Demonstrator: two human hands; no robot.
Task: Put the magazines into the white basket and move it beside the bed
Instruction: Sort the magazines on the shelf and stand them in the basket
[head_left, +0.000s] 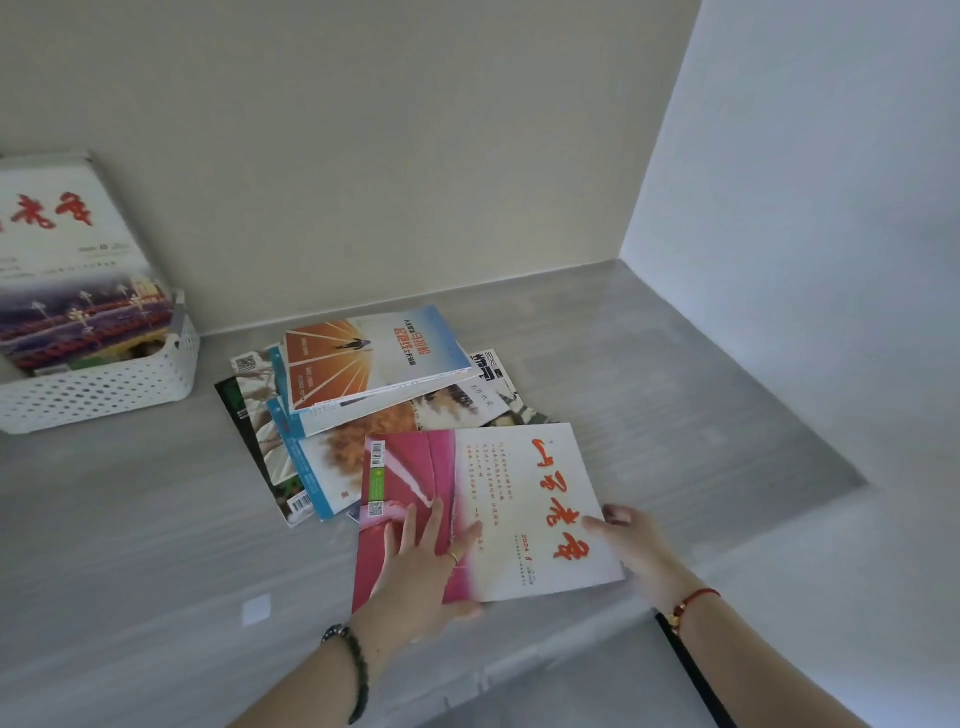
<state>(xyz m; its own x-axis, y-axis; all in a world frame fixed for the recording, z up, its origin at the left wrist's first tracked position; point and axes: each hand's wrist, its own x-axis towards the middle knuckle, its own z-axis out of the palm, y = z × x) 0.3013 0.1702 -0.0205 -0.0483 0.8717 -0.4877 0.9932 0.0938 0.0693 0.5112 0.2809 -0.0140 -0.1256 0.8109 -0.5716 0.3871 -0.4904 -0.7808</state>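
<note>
A pink-and-white magazine with red calligraphy (524, 499) lies at the near edge of the grey table (130, 545). My left hand (421, 571) rests flat on its pink left side, thumb under the near edge. My right hand (631, 545) holds its right edge. Behind it lies a fanned pile of several magazines, an orange-and-blue one (374, 353) on top. The white perforated basket (104, 389) stands at the far left with a magazine (67, 270) leaning upright in it.
The table sits in a corner, with a beige wall behind and a white wall on the right. A small white sticker (256, 609) lies on the table near my left wrist. A dark strip (691, 670) runs along the table's right front edge.
</note>
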